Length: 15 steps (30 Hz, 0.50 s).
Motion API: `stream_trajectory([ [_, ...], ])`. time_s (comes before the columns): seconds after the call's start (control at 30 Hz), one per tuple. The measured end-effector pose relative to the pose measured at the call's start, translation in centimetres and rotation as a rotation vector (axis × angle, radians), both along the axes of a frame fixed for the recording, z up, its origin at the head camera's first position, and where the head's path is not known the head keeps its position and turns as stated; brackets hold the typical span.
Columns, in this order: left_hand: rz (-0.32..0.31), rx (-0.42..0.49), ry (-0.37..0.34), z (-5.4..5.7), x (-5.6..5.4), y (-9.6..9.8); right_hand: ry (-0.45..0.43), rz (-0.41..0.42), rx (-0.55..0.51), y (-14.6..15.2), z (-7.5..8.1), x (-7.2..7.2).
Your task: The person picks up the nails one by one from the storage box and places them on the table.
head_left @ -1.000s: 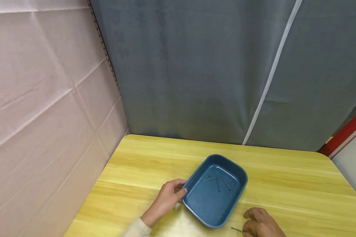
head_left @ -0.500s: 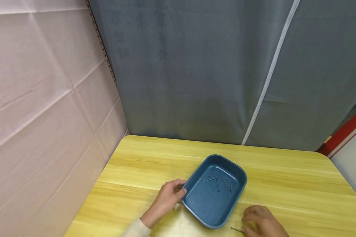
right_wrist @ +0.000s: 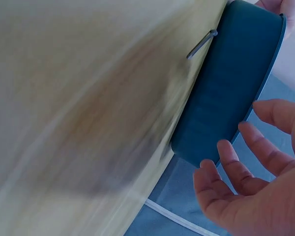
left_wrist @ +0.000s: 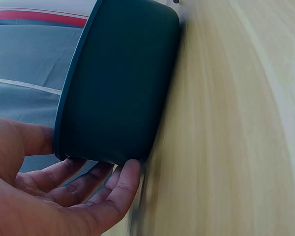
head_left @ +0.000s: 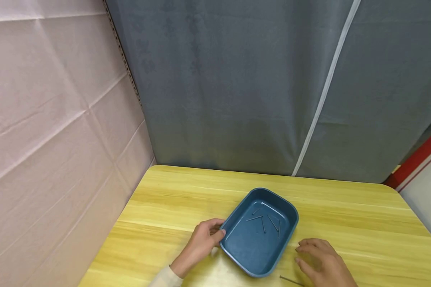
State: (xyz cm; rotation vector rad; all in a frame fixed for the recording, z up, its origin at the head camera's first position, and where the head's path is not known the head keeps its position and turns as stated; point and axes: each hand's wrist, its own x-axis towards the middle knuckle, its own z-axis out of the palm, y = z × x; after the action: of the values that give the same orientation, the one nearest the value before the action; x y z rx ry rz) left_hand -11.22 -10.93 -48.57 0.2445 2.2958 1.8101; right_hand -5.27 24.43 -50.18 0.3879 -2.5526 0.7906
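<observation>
A dark blue rectangular tray (head_left: 253,253) with rounded corners sits on the table. My left hand (head_left: 202,240) grips its left side, thumb at the rim; in the left wrist view the other fingers (left_wrist: 123,189) lie along its outer wall. Several thin grey nails (head_left: 263,224) lie scattered on the tray's floor. To the tray's right, my right hand (head_left: 323,261) hovers with fingers loosely bent and nothing between them. One loose nail (head_left: 291,280) lies on the table in front of the tray, just below the right hand; the right wrist view shows this nail (right_wrist: 202,43) close to the tray's wall.
The yellow wood-grain table (head_left: 179,191) has rounded far corners. Behind it hangs a grey curtain (head_left: 219,87) with a white strip. A pale pink cloth wall (head_left: 57,119) stands along the left, and a red-edged white panel (head_left: 425,159) is at the far right.
My right hand has drawn back to the right and opened its fingers, so more of the loose nail shows on the table. The left hand and tray have stayed in place.
</observation>
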Motion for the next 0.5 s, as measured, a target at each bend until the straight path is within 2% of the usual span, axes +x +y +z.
stream_trajectory([
  [0.3,-0.004,0.035,-0.015,-0.1,-0.1,-0.1,0.006,-0.034,-0.052,-0.3,1.0,-0.9],
  [0.5,-0.002,0.033,-0.013,-0.2,-0.1,-0.1,0.056,-0.013,-0.047,-0.7,1.5,-2.0],
])
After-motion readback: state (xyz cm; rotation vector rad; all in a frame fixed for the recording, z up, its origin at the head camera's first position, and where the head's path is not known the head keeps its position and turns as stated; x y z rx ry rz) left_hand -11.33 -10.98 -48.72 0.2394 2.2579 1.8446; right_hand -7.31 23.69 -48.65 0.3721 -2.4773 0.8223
